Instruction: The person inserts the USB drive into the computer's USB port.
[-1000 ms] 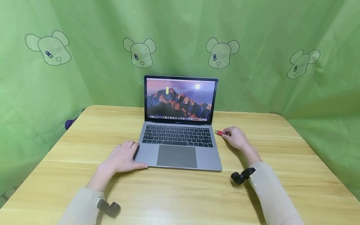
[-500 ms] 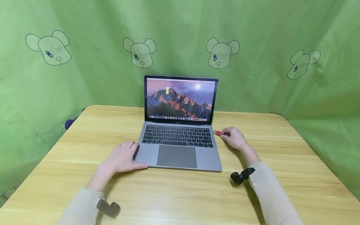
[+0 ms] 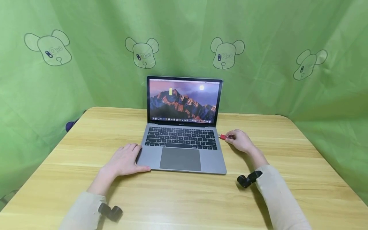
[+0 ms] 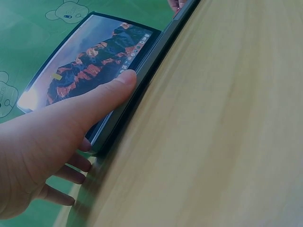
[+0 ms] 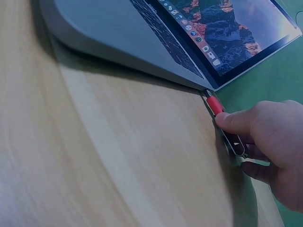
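Observation:
A grey laptop stands unfolded on the table, its screen lit with a mountain picture. My left hand rests at its front left corner. The thumb lies straight along the front edge, and the other fingers spread beside the left side. By the laptop's right side, my right hand pinches a red USB flash drive with a metal swivel cover between thumb and fingers. The drive's metal plug points left, its tip right at the laptop's side edge near the hinge.
The wooden table has rounded far corners. Green curtains printed with bear heads hang behind and at both sides. A black wrist camera is strapped to the right sleeve, another camera to the left.
My right hand has moved the USB flash drive slightly left, up to the laptop's side. The left hand stays at the corner.

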